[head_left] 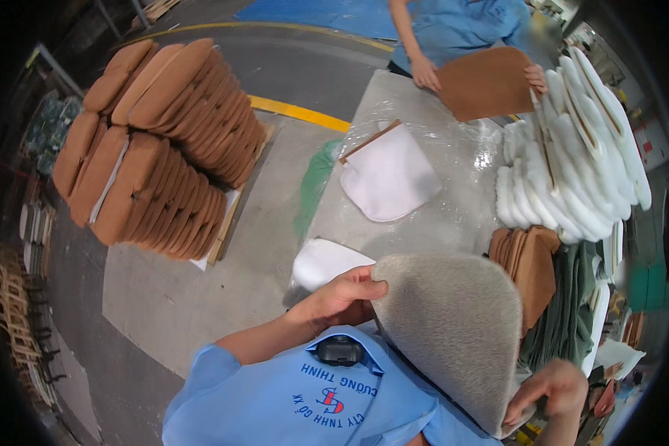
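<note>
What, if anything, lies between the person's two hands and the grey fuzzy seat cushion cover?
Nothing visible. The left hand grips the upper left edge of the grey fuzzy seat cushion cover directly, and the right hand holds its lower right corner.

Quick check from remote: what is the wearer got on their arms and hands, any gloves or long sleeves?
No gloves: the left hand and right hand are both bare. The forearms are bare too. The person wears a light blue short-sleeved shirt with a collar and printed lettering and a small emblem on the chest. No watch or rings that I can make out.
</note>
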A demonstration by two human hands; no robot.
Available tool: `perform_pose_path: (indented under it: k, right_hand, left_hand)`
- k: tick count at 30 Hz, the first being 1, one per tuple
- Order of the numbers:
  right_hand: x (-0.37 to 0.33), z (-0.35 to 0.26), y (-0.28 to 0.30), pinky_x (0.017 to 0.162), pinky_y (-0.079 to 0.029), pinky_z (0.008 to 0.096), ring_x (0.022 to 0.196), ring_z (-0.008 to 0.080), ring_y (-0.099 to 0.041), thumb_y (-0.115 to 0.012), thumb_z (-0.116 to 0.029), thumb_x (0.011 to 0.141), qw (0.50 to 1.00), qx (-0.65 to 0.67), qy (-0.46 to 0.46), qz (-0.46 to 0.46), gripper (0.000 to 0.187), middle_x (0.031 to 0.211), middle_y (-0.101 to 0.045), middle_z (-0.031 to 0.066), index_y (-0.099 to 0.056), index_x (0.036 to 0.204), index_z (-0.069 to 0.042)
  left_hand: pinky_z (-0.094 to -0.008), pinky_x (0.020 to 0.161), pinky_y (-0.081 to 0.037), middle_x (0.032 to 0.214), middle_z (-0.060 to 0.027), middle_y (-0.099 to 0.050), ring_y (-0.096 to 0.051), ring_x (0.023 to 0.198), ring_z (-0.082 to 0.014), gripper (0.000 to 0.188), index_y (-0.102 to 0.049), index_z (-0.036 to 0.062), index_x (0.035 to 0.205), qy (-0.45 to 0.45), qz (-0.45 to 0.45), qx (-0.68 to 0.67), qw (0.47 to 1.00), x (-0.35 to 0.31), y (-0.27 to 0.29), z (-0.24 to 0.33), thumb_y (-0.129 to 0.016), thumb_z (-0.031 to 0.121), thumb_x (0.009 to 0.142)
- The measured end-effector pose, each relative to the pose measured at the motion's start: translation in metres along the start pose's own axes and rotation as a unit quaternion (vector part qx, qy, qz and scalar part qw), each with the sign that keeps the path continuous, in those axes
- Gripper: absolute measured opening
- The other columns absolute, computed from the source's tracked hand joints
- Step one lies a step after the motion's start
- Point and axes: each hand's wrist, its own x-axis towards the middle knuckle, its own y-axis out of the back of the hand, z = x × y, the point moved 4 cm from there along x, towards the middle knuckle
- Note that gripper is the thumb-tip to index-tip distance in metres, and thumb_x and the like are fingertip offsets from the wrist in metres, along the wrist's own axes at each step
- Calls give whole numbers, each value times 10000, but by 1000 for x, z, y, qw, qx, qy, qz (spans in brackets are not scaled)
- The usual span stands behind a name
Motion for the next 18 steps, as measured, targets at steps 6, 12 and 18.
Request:
perform_pose_path:
  k: [6, 12, 18]
  right_hand:
    - [244, 84, -13, 874, -567, 298, 1048, 142, -679, -667, -178, 1051, 966, 28, -52, 251, 227, 1098, -727, 55, -688, 1228, -36]
    - [349, 106, -112, 872, -565, 307, 1010, 132, -695, -703, -255, 1041, 991, 129, -37, -24, 231, 1076, -720, 50, -676, 1151, -53]
    - [334, 104, -106, 829, -547, 278, 938, 95, -678, -784, -239, 949, 967, 89, -132, -200, 250, 1024, -723, 44, -674, 1038, -32]
  left_hand:
    - [-382, 1088, -492, 1326, -55, -686, -655, 1219, -182, 540, -561, 75, 1471, -83, 91, 55, 991, -31, 32, -1, -742, 245, 991]
    - [-329, 1048, -483, 1251, -33, -677, -632, 1170, -129, 477, -583, 46, 1403, -159, 74, 107, 979, -60, 43, -4, -738, 235, 994]
    - [-338, 1074, -463, 1349, -65, -624, -615, 1189, -173, 451, -609, 69, 1396, -182, 134, 272, 936, -104, 95, -7, -725, 123, 964]
